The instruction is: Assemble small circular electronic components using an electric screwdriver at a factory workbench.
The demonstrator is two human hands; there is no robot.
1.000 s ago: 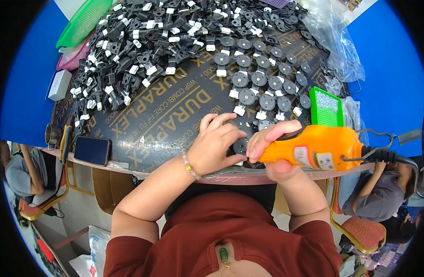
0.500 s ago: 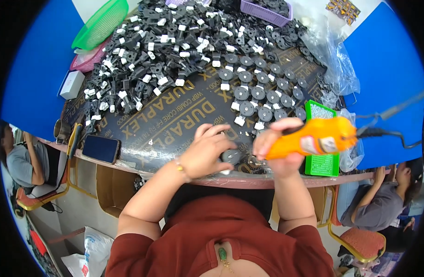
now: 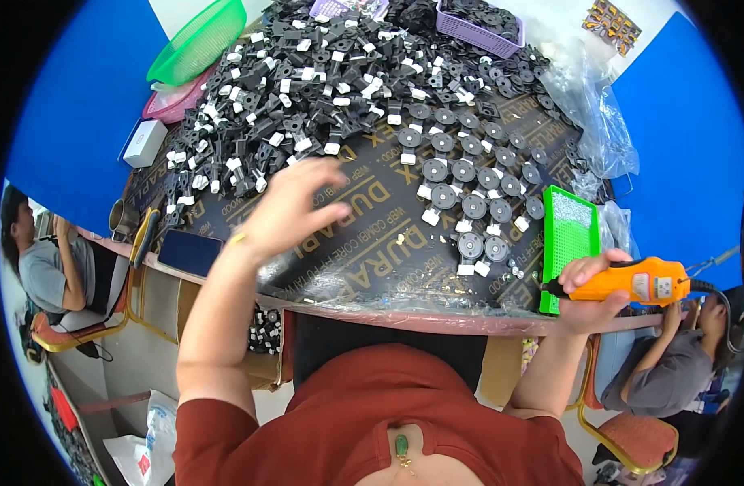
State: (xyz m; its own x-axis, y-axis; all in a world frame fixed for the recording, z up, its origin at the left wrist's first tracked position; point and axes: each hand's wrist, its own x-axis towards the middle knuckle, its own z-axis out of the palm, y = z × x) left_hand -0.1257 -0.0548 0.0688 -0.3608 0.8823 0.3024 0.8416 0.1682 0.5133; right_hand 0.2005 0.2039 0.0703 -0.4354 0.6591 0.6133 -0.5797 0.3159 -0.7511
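Note:
My right hand [image 3: 592, 293] is wrapped round an orange electric screwdriver [image 3: 651, 281], its black tip pointing left over the near end of a green tray [image 3: 556, 243]. Small silvery pieces, probably screws, lie in that tray. My left hand [image 3: 295, 206] is over the table, fingers apart and nothing seen in them, just short of a big heap of black parts with white tabs [image 3: 295, 101]. Between the hands stand rows of round black discs on white-tabbed parts [image 3: 463, 171]. The nearest of them is a pair, one being this disc [image 3: 470, 245].
A purple basket [image 3: 479, 32] of black discs stands at the back, green and pink baskets [image 3: 195, 44] at the far left. A phone [image 3: 189, 253] and metal cup [image 3: 123, 219] lie near the left edge. Clear plastic bags [image 3: 594, 121] sit at right. People sit on both sides.
My right hand has moved right with the screwdriver, away from the disc. My left hand has left that disc and reached forward and left. Another disc part now stands in the near row.

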